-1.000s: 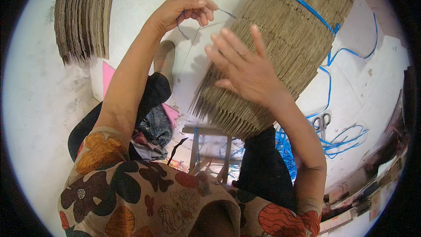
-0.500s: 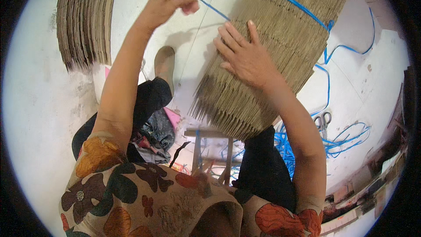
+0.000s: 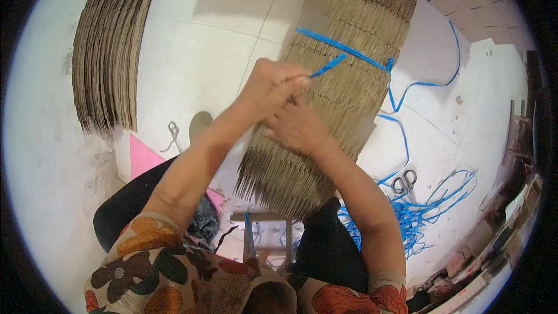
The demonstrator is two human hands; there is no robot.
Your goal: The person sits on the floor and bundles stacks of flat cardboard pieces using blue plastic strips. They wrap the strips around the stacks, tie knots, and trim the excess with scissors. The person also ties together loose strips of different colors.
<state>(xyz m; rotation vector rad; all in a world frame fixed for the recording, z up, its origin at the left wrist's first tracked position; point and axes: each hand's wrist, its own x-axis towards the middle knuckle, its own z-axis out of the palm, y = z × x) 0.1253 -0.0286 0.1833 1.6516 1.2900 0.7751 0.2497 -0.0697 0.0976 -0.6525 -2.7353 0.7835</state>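
Note:
A long bundle of brown corrugated cardboard pieces [image 3: 354,102], packed edge to edge, lies in front of me, leaning against my right leg. A flat blue strap [image 3: 349,47] crosses its upper part and has a knot at the right side. My left hand [image 3: 273,90] pinches another blue strap, whose short free end [image 3: 330,65] sticks out to the right over the cardboard. Just below it, my right hand [image 3: 299,125] rests at the bundle's left edge, with fingers curled and meeting the left hand. What is between the right fingers is hidden.
A second stack of cardboard [image 3: 110,52] stands at the far left. On the right, black-handled scissors [image 3: 404,182] lie beside a tangle of blue strap [image 3: 410,224]. A small wooden stool [image 3: 261,217] is between my legs. Pink sheet [image 3: 145,157] lies at left.
My left hand has come down and right with the strap, meeting my right hand. The right fingers, spread flat on the cardboard before, are now curled. The whole view has shifted.

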